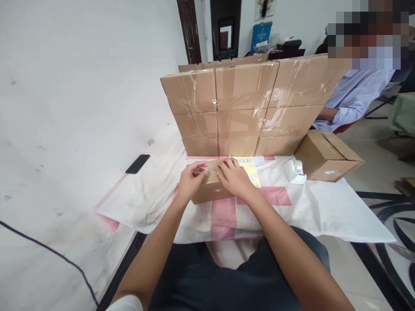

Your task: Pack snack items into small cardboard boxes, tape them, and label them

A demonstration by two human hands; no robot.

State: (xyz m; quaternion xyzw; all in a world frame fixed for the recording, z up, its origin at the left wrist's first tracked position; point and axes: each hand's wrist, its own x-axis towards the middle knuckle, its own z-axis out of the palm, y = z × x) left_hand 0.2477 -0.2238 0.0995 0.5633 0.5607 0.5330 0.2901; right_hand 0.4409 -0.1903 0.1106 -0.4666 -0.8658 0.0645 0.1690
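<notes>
A small brown cardboard box [212, 191] sits on the cloth in front of me. My left hand [193, 178] is at its left end, thumb and index finger pinched together at a shiny strip of clear tape [203, 170] on the top. Across the right part of the top lies my right hand [234, 176], palm down with fingers spread, touching the cardboard. Partly hidden behind that hand, a yellow sheet with small printed labels [255, 175] rests on the cloth.
Taped cardboard boxes [241, 123] form a stacked wall behind. A white tape dispenser [295, 172] and a larger closed box [333, 166] stand at right. On the left lies a black phone [138, 164]. The tablecloth [155, 207] meets the wall; another person [352, 101] sits beyond.
</notes>
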